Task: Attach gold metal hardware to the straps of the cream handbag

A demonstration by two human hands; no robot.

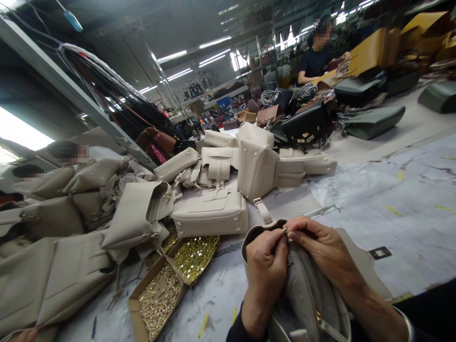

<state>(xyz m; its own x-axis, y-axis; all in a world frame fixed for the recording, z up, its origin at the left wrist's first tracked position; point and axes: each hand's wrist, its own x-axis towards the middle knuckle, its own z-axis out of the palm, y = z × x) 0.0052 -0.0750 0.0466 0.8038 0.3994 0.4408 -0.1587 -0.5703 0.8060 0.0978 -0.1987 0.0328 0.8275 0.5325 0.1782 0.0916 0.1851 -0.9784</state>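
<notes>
A beige leather handbag rests against me at the bottom centre, its open mouth turned up. My left hand grips the bag's top rim with curled fingers. My right hand pinches the same rim right beside it, the fingertips of both hands meeting at a small metal part. A strap with a buckle sticks up just behind the rim.
Several finished beige bags lie heaped ahead and to the left. Two cardboard trays of gold hardware sit left of my hands. Dark bags stand farther back, where a person in black works. Other people sit at far left.
</notes>
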